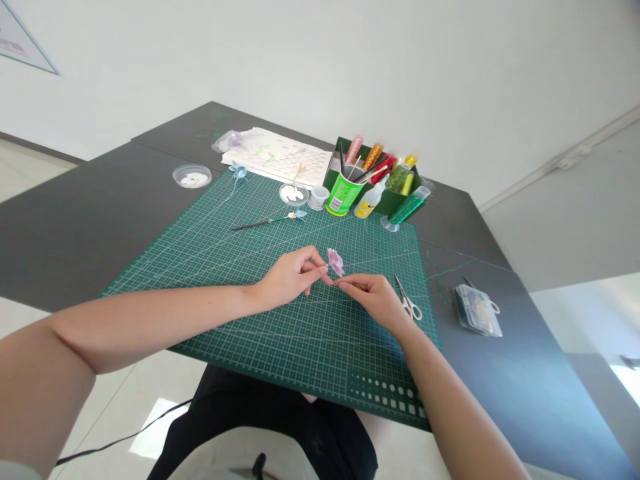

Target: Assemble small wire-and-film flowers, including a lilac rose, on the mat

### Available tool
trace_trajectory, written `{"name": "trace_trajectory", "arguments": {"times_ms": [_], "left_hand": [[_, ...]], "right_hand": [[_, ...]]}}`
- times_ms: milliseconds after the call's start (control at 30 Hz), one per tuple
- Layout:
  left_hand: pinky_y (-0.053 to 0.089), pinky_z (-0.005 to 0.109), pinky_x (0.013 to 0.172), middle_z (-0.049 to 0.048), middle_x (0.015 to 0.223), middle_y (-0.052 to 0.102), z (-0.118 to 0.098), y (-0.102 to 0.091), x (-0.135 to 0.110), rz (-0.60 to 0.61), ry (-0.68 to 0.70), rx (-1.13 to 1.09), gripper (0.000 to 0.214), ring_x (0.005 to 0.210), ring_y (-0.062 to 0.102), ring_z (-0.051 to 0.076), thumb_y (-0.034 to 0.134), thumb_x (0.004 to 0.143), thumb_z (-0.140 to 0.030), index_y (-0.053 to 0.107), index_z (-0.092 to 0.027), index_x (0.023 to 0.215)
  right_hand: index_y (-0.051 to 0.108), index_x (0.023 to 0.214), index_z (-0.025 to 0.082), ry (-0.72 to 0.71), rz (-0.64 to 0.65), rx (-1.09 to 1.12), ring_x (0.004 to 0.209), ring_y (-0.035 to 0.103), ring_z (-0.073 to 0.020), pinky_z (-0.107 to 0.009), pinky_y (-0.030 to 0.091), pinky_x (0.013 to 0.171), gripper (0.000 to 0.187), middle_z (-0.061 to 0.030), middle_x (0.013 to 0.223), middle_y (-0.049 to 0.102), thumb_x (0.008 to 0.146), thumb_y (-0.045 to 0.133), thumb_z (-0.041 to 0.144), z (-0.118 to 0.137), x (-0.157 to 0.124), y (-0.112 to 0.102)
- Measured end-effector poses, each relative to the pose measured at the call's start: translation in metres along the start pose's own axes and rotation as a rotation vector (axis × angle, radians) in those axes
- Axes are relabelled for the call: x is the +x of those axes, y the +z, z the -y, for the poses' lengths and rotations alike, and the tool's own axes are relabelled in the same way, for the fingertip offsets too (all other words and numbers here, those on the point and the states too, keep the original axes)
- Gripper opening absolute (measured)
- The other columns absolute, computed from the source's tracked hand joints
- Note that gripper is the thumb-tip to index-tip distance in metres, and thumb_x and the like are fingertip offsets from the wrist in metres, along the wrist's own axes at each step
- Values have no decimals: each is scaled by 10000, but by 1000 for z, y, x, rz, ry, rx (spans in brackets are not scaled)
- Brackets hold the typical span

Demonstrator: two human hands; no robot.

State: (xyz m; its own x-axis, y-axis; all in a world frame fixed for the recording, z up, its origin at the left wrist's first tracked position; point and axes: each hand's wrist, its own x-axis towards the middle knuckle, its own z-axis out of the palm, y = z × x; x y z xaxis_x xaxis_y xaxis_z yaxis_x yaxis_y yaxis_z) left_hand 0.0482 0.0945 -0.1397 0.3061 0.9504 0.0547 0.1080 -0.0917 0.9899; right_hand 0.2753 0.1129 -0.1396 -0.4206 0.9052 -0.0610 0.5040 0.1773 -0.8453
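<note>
A small pale purple flower (335,262) stands up just over the middle of the green cutting mat (260,333). My left hand (295,272) pinches it at its back, by what looks like its short stem. Close below the bloom, my right hand (370,297) is closed in a pinch, its fingertips almost meeting those of the left. Whatever lies between the right fingers is too small to make out. White-handled scissors (410,305) lie on the mat beside my right wrist.
Behind my hands lie a thin stick with a blue flower (265,222) and another blue flower (239,171). Farther back stand a green can of tools (345,193), a glue bottle (371,199), dishes of white pieces (193,177) and a green box. A clear case (477,310) sits right.
</note>
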Motion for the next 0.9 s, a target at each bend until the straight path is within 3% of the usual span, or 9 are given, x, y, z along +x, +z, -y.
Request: {"name": "trace_trajectory", "arguments": {"times_ms": [300, 567, 767, 900], "left_hand": [[439, 202, 478, 58, 878, 807, 0, -9, 8, -109, -21, 112, 163, 471, 549, 77, 581, 986, -308, 552, -176, 895], [412, 200, 474, 47, 927, 812, 3, -15, 13, -113, 0, 254, 150, 441, 544, 70, 564, 1001, -313, 573, -174, 944], [448, 215, 505, 70, 965, 812, 6, -15, 16, -82, -86, 106, 198, 436, 535, 66, 558, 996, -338, 606, -152, 1043], [427, 214, 489, 79, 945, 811, 8, -15, 17, -107, -97, 33, 183, 430, 523, 64, 579, 983, -333, 604, -154, 1006]], "right_hand": [[851, 873, 207, 15, 54, -44, 597, 613, -165, -269, 458, 529, 274, -20, 673, 741, 896, 686, 424, 2, 1, -6], [856, 884, 223, -10, 114, 97, 787, 711, -216, -316, 542, 679, 250, -54, 814, 803, 879, 704, 422, 15, -3, -10], [857, 921, 212, 5, 51, 131, 542, 524, -144, -268, 382, 499, 268, 5, 535, 624, 877, 699, 423, 21, -6, -12], [848, 913, 198, 30, 10, 136, 482, 369, -109, -265, 278, 466, 302, 32, 498, 515, 862, 699, 455, 17, -5, -11]]}}
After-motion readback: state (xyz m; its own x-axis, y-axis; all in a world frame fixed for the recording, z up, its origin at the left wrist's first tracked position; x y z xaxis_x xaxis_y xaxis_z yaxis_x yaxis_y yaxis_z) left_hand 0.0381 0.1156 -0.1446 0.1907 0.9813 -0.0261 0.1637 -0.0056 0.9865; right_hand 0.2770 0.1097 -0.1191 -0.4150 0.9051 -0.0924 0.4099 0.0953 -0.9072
